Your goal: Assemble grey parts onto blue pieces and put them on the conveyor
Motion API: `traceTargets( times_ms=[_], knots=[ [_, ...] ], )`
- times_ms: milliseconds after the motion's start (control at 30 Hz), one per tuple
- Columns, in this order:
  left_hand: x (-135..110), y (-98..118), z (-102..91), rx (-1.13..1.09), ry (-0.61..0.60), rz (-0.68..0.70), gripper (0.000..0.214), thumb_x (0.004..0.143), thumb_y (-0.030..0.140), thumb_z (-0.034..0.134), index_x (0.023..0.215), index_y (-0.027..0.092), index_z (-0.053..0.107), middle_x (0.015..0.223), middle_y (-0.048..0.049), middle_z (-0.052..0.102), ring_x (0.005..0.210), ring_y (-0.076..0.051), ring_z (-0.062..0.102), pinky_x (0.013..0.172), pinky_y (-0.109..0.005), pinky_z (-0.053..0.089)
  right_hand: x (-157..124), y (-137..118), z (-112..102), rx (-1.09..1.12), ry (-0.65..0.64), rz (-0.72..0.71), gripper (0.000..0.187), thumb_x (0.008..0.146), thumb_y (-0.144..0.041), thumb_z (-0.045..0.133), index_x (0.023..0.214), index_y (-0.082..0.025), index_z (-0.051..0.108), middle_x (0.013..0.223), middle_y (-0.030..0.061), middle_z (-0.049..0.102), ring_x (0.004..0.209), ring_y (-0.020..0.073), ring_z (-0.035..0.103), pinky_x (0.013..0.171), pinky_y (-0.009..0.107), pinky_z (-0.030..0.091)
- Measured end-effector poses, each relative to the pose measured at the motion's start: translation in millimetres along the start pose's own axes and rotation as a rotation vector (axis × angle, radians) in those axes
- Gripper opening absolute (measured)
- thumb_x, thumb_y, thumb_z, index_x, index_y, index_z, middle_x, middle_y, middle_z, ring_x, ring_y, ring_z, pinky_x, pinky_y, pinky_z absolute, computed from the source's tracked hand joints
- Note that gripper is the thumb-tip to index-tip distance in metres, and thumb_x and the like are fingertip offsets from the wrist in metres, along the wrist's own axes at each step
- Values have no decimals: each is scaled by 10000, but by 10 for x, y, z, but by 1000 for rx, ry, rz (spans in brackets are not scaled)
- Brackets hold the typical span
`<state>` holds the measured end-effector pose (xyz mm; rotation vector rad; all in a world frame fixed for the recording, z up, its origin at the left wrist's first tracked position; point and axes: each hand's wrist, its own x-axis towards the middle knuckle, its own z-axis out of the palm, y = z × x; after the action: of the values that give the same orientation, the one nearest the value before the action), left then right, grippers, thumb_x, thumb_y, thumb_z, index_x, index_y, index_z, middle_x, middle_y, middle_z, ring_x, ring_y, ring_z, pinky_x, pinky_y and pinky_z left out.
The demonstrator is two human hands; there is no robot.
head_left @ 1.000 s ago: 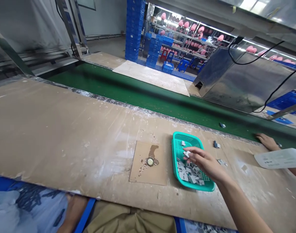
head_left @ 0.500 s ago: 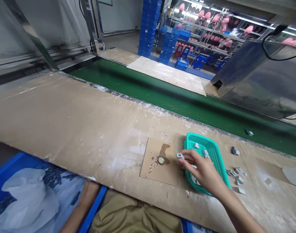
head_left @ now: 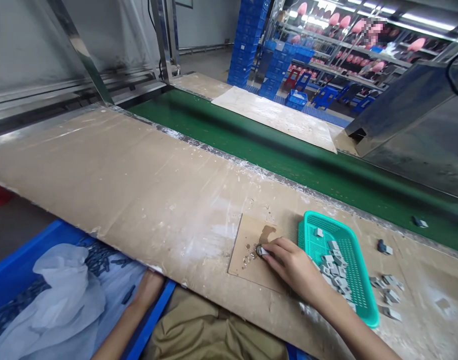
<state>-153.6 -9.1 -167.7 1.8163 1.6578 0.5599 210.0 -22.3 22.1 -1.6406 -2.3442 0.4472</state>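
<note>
My right hand [head_left: 291, 262] pinches a small light-grey plastic piece [head_left: 265, 251] between thumb and fingertips. The piece is down at a small round cap [head_left: 258, 249], which lies on a square of cardboard [head_left: 239, 257] with wet stains and droplets; whether it touches the cap's inside I cannot tell. Beside the hand stands a green plastic basket [head_left: 358, 245] with several similar grey pieces [head_left: 336, 267] in it. At the table's front edge, over a blue bin [head_left: 37, 245], is my left hand [head_left: 151, 286]; its fingers are hidden by the edge.
Right of the basket lie several grey pieces [head_left: 392, 296] and one joined to a dark part [head_left: 385, 247]. A similar pair [head_left: 420, 222] sits on the green conveyor belt [head_left: 229, 132]. The blue bin holds dark parts [head_left: 99, 257] and a white plastic bag [head_left: 71, 290].
My right hand has moved left from over the basket to the round cap, bringing the grey piece down to it. The view has shifted slightly. My left hand stays at the table edge.
</note>
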Motion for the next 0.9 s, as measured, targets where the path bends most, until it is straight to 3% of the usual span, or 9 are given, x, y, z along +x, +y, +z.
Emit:
traceTargets(
  times_ms=[200,400,533,633,700,767,833,900],
  knots=[
    [53,52,78,-119,-40,-106,452,782,319,250,990,191,630,898,-105,665,1068,-271,529,956,-423,419,-27,-13,-97,167,52,137,186,857,-285,515,953,-189,642,849,63,657,772,194,619,683,313,501],
    [51,129,20,-231,-75,-159,355,749,363,347,854,207,648,869,-86,664,1052,-297,530,989,-431,372,-78,-2,-208,426,62,344,222,818,-365,560,908,-188,660,893,70,708,774,198,654,710,318,523],
    [-176,98,-157,-286,-33,-266,275,641,414,515,769,193,616,920,-106,653,1039,-362,523,1004,-496,324,-83,14,-207,502,70,381,245,796,-391,581,893,-180,660,887,77,712,788,213,662,720,329,529],
    [-515,165,-416,-378,-23,-418,365,651,485,555,817,160,572,876,-137,651,907,-358,592,877,-522,439,-66,14,-207,604,86,414,274,758,-412,619,876,-168,660,886,94,714,789,223,668,717,326,541],
    [-744,383,-601,-537,-90,-500,400,674,504,594,847,145,566,817,-114,655,768,-288,633,728,-422,529,-53,-24,-216,687,94,439,292,724,-415,653,874,-165,664,892,101,715,782,225,673,705,315,552],
    [-879,768,-720,-819,-133,-578,417,647,487,685,857,142,582,798,-81,651,670,-217,626,589,-307,534,-50,-116,-234,763,98,445,292,694,-406,681,865,-168,673,869,96,720,757,220,679,685,298,561],
    [-865,1257,-726,-1113,-128,-594,411,573,442,779,796,145,603,734,-56,642,623,-184,606,527,-253,511,-65,-265,-256,812,111,435,267,681,-390,695,836,-174,678,822,84,722,726,212,681,670,285,566],
    [-723,1751,-620,-1274,-75,-533,353,566,381,806,757,143,629,740,-72,656,716,-191,617,592,-246,528,-98,-439,-278,818,145,410,224,680,-368,699,799,-180,677,783,75,719,707,208,679,659,282,568]
  ],
)
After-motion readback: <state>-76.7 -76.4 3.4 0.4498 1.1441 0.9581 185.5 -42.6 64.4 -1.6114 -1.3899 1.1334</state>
